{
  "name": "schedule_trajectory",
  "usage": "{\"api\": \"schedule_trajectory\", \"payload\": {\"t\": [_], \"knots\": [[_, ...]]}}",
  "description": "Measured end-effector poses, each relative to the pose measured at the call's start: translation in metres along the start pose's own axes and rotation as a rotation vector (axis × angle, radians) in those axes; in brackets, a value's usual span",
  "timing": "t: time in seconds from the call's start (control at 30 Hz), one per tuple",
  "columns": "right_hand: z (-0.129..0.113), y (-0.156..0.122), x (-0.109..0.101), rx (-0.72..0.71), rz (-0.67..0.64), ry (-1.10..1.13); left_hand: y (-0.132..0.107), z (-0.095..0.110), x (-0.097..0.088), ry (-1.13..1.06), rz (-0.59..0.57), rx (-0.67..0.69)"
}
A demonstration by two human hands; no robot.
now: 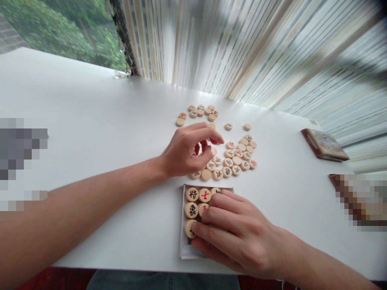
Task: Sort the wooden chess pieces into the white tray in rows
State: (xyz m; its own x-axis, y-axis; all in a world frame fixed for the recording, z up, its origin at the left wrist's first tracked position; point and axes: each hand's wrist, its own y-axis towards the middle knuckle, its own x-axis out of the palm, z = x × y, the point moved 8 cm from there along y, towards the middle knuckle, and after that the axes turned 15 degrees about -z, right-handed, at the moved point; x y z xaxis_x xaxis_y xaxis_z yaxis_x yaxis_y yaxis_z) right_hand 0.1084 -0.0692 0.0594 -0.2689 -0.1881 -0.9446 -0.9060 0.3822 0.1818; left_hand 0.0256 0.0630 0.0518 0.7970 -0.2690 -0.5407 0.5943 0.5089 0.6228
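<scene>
Round wooden xiangqi pieces with red or black characters lie on the white table. My left hand (192, 149) hovers over the loose pieces, fingers curled, with a gap between thumb and forefinger and nothing seen in it. Below it, a shallow white box (185, 251) holds several pieces in rows, among them a black-marked piece (192, 210) and a red-marked piece (204, 195). My right hand (238, 231) covers the box's right side. Its forefinger and thumb are at a xiangqi piece (189, 228) in the third row at the left wall. Its other fingertips hide nearby pieces.
Loose pieces (236, 161) cluster just beyond the box, some face down, and another group (200, 112) lies farther back. A small brown box (325, 145) stands at the right. String curtains (211, 48) hang along the table's far edge.
</scene>
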Motion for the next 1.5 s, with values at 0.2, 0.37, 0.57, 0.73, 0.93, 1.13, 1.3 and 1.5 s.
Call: {"api": "schedule_trajectory", "payload": {"t": [0.2, 0.37, 0.57, 0.73, 0.93, 1.13, 1.3, 1.5], "knots": [[0.0, 0.0, -0.001, -0.003, -0.005, 0.002, 0.0, 0.0, 0.0, 0.003, -0.002, 0.005], [-0.002, -0.001, -0.002, -0.004, 0.006, -0.003, 0.0, 0.0, 0.0, 0.002, -0.002, 0.0], [0.021, -0.013, -0.023, 0.069, 0.218, 0.041, 0.001, 0.002, -0.002, 0.019, 0.002, -0.005], [0.079, -0.04, -0.047, 0.273, 0.506, 0.059, 0.001, 0.0, -0.005, 0.006, 0.031, -0.036], [0.147, -0.075, -0.048, 0.658, 0.703, 0.188, -0.001, -0.015, -0.016, 0.0, 0.097, -0.114], [0.171, -0.085, -0.036, 0.758, 0.731, 0.345, -0.004, -0.04, -0.039, -0.016, 0.206, -0.196], [0.177, -0.085, -0.031, 0.773, 0.709, 0.369, -0.006, -0.04, -0.039, 0.029, 0.19, -0.241], [0.179, -0.085, -0.029, 0.786, 0.703, 0.384, -0.005, -0.028, -0.027, 0.092, 0.099, -0.183]]}}
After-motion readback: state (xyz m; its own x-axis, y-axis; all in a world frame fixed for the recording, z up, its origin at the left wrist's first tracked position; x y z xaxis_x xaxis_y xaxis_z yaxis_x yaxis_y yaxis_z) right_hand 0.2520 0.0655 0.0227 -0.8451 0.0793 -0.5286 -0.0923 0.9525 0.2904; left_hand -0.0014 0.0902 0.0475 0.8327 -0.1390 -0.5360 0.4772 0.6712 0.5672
